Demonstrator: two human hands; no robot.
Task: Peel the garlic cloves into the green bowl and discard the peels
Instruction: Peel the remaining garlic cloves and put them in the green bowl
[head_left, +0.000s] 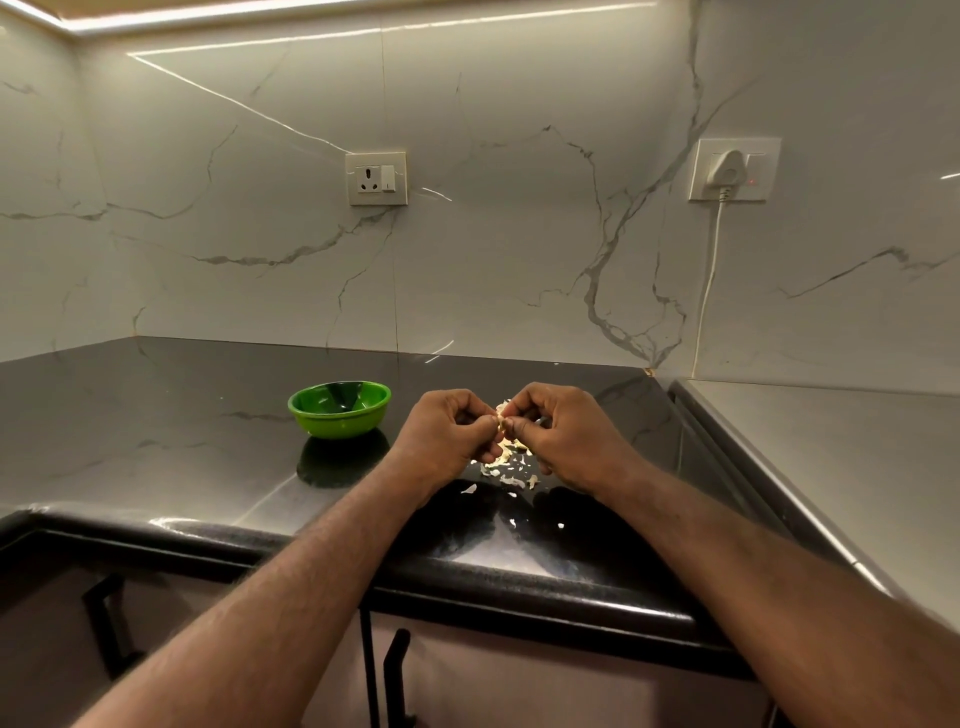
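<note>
Both hands meet above the dark countertop (156, 426). My left hand (447, 434) and my right hand (561, 434) pinch a pale garlic clove (502, 415) between their fingertips, its papery skin showing at the top. Most of the clove is hidden by the fingers. Under the hands lies a scatter of white peels (511, 470), with a few flakes nearer the front edge. The green bowl (338, 408) stands to the left of my left hand, a short gap away; I cannot tell what lies inside it.
A marble-look wall runs behind the counter, with a socket (376, 178) and a plugged-in white cable (709, 280). A grey steel surface (831, 457) adjoins on the right. Cabinet doors with black handles (395, 670) sit below the counter edge.
</note>
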